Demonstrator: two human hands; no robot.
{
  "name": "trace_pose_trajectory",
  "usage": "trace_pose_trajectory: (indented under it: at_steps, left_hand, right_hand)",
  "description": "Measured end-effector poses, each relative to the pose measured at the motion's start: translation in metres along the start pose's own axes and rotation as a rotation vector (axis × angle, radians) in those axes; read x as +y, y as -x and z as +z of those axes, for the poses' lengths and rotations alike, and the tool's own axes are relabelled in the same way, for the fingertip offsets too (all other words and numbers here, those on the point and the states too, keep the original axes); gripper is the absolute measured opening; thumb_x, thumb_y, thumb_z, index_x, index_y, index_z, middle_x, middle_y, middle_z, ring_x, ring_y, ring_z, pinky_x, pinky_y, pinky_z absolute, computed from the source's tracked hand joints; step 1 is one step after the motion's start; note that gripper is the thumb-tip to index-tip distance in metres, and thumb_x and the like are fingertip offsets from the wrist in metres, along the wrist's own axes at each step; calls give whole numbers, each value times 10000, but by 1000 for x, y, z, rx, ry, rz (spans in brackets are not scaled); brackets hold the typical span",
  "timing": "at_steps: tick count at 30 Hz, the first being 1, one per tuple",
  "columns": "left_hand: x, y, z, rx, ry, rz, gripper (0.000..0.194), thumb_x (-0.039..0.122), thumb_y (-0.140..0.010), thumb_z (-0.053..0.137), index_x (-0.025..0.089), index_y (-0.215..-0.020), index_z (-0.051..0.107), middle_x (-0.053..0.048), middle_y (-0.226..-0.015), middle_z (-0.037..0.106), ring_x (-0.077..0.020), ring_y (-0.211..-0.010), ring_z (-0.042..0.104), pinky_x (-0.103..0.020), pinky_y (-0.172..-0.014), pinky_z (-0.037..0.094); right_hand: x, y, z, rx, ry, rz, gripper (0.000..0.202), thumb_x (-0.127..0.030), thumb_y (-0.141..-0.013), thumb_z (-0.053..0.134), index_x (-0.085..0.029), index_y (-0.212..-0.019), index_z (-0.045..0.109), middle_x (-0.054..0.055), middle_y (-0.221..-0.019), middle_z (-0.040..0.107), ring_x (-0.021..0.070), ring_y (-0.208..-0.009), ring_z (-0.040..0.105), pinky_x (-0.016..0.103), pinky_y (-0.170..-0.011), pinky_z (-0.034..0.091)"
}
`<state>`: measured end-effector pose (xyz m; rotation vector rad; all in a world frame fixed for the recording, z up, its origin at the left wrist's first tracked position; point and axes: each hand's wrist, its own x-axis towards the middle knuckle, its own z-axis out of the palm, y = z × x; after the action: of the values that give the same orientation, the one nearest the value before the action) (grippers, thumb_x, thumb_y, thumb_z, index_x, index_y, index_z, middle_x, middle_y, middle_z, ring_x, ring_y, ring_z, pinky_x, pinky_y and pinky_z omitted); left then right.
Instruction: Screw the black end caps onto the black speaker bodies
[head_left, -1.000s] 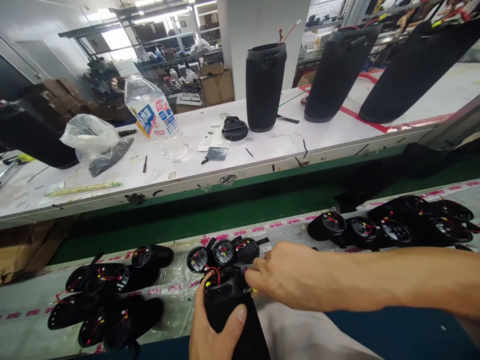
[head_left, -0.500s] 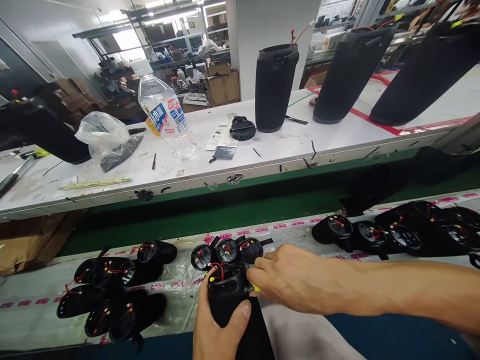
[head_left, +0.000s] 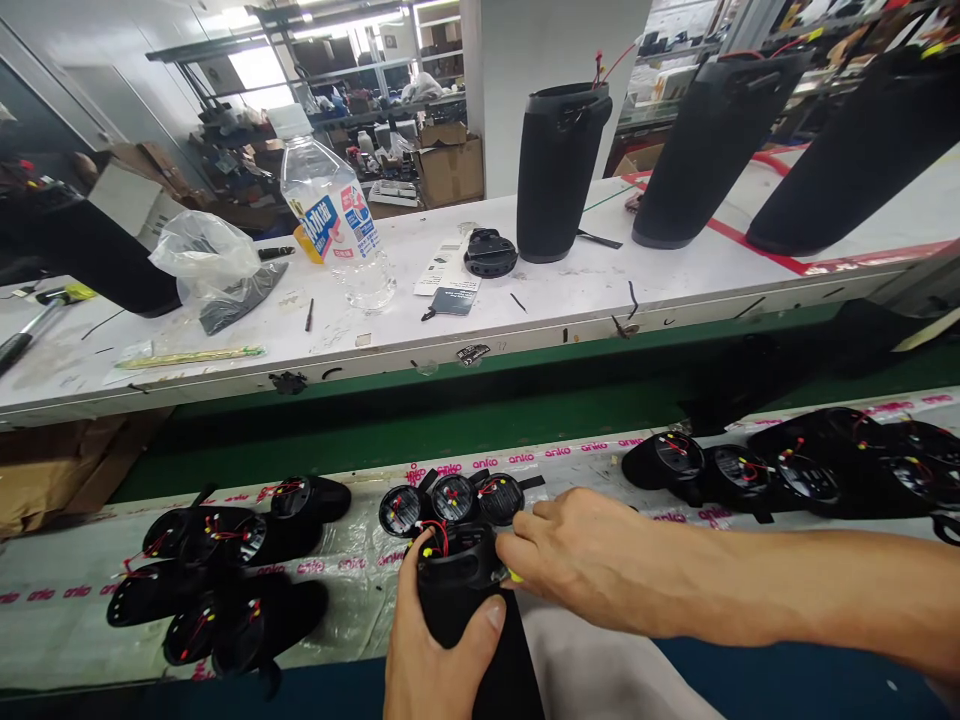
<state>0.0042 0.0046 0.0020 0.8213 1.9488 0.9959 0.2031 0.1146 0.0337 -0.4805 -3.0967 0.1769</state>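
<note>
My left hand (head_left: 442, 640) is wrapped round a black cloth-covered cylindrical speaker housing (head_left: 469, 615), its open end facing up and tilted toward me. Red wires with small yellow and white connectors stick out of that end. Close against the rim on the right, my right hand (head_left: 559, 550) is closed, fingers pinched together. A small yellow piece (head_left: 514, 577) shows beneath its fingertips; the rest of whatever it grips is hidden.
Behind my hands, several similar housings (head_left: 454, 498) lie on a plastic-covered surface, with more to the left (head_left: 247, 625) and right (head_left: 742, 475). The white bench (head_left: 420, 340) beyond carries upright housings (head_left: 562, 175), a water bottle (head_left: 334, 220), a plastic bag (head_left: 206, 255) and a black cap (head_left: 490, 253).
The camera view has shifted slightly. Both hands keep almost the same grip and place on the housing, with the right hand still at its rim.
</note>
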Motion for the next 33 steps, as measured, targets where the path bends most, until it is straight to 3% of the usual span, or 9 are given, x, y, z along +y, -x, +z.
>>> trace_pose_trajectory:
  at_steps: [12, 16, 18, 21, 26, 30, 33]
  left_hand:
    - [-1, 5, 3, 7, -85, 17, 882, 544, -734, 743, 193, -1517, 541, -215, -1451, 723, -468, -1395, 647, -608, -1171, 437]
    - [-12, -2, 2, 8, -41, 20, 905, 552, -722, 775, 198, -1519, 536, -198, -1476, 699, -448, -1419, 619, -584, -1210, 405]
    - [-18, -6, 0, -19, 33, 20, 873, 584, -731, 797, 189, -1472, 560, -197, -1454, 713, -438, -1409, 627, -558, -1224, 400]
    - [-24, -9, -2, -78, 128, 2, 821, 653, -778, 808, 179, -1412, 592, -197, -1406, 750, -432, -1362, 665, -550, -1219, 418]
    - [-32, -10, -2, -61, 182, 14, 874, 646, -747, 868, 192, -1449, 609, -188, -1478, 723, -437, -1456, 610, -548, -1265, 401]
    - [-29, -8, -6, -185, 415, -92, 838, 683, -795, 828, 239, -1479, 636, -138, -1481, 749, -417, -1506, 590, -512, -1285, 426]
    - [-20, -7, -7, -261, 439, -84, 834, 666, -750, 882, 208, -1420, 693, -155, -1409, 786, -433, -1425, 660, -503, -1246, 481]
  right_hand:
    - [-1, -1, -10, -15, 65, -82, 235, -45, -876, 672, -187, -1028, 564, 3, -824, 604, 173, -601, 452, 391, -535, 142]
    - [7, -5, -5, -20, -94, -76, 89, -130, -1074, 591, -186, -1005, 584, 5, -833, 657, 168, -614, 493, 366, -548, 220]
    - [10, -4, -2, 60, -156, -47, 177, -253, -1153, 557, -186, -994, 596, 13, -835, 681, 173, -658, 550, 356, -573, 257]
    - [9, -1, 1, 177, -247, 73, 240, -381, -1175, 569, -185, -1048, 624, 20, -874, 719, 180, -737, 627, 340, -624, 308]
    - [6, -3, -1, 24, -381, 203, 239, -389, -1176, 577, -190, -1057, 636, 20, -933, 753, 188, -758, 680, 342, -653, 342]
    - [4, -5, -1, -44, -398, 187, 258, -402, -1183, 558, -175, -1093, 642, 33, -963, 758, 199, -781, 700, 352, -649, 334]
    - [3, -4, 1, -18, -338, 152, 262, -406, -1177, 571, -175, -1067, 630, 38, -937, 746, 192, -749, 670, 352, -625, 295]
